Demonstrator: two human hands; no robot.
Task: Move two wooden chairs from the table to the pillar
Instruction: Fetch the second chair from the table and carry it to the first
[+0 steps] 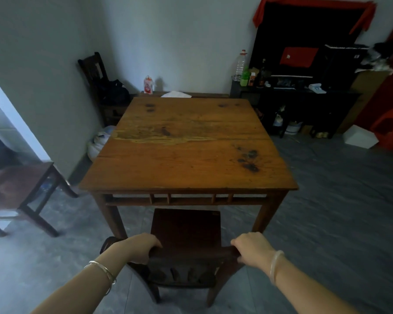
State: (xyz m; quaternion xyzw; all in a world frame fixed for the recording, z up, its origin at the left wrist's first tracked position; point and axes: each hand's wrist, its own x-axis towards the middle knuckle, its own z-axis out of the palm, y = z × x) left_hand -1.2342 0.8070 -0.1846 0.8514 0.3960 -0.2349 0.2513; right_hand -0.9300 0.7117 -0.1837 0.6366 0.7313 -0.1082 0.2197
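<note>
A dark wooden chair (186, 230) stands right in front of me, its seat partly tucked under the near edge of the square wooden table (188, 141). My left hand (139, 247) grips the left end of the chair's top rail, and my right hand (251, 249) grips the right end. A second dark wooden chair (16, 189) stands at the left, next to the wall corner, with only its seat and legs in view. A third dark chair (95, 71) sits at the far left against the back wall, with a black bag on it.
A dark sideboard (304, 103) with bottles and clutter lines the back right wall. A white box (360, 135) and a red plastic stool (389, 130) sit on the grey floor at the right. White sacks (98, 143) lie by the table's left side. Open floor stretches to the right.
</note>
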